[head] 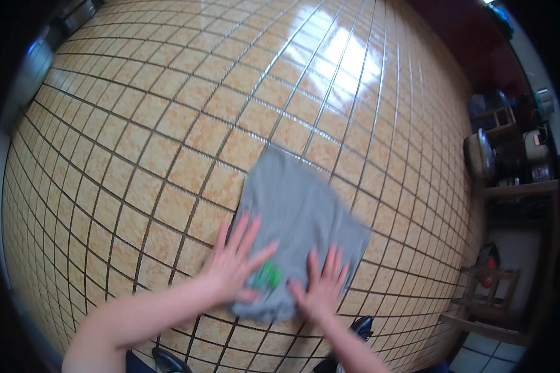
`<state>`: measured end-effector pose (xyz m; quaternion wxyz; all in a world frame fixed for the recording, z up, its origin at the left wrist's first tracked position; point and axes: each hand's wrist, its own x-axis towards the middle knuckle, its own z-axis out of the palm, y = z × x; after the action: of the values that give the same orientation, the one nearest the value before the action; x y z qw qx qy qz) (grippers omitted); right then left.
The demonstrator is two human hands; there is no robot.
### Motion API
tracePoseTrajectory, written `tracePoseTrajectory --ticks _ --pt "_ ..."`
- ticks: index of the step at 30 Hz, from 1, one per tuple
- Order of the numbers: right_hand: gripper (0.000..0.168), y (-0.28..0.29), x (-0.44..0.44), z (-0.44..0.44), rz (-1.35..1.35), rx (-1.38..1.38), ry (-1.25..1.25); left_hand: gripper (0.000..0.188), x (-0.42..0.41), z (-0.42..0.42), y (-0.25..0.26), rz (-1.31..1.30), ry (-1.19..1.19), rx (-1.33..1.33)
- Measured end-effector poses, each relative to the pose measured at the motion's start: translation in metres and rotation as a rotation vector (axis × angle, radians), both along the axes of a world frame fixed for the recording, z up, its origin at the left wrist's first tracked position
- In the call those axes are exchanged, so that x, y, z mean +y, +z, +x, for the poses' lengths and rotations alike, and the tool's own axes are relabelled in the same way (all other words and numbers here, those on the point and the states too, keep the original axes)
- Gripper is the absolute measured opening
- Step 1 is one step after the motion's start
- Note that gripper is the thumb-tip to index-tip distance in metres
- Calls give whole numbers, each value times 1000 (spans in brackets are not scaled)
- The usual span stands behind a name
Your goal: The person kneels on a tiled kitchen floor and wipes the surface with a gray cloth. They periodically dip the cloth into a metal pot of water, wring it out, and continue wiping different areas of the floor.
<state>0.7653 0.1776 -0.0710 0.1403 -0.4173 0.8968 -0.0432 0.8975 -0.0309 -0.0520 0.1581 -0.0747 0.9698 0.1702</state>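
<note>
A grey cloth with a green printed patch near its lower edge lies spread on the tiled floor. My left hand rests on the cloth's left side, fingers apart, beside the green patch. On the lower right part of the cloth lies my right hand, its fingers also spread. Neither hand grips the cloth. Some folds run across the fabric, and its bottom edge looks bunched. Slight blur softens the cloth and the fingers.
Black shoes show at the bottom. Along the right stand a wooden shelf with pots and other kitchen items, and a low wooden frame near a red and black object. Bright light reflects off the tiles farther ahead.
</note>
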Motion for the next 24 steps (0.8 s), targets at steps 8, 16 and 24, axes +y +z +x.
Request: tracePoseTrajectory --ticks 8,16,24 --pt "79 -10 167 192 272 -351 60 106 150 198 -13 123 -363 -171" --pt "81 -13 -2 -8 18 73 165 95 17 -7 -4 -84 -98 -14" --pt "71 -24 -102 -113 -94 227 -113 103 -33 -95 -17 -120 340 148"
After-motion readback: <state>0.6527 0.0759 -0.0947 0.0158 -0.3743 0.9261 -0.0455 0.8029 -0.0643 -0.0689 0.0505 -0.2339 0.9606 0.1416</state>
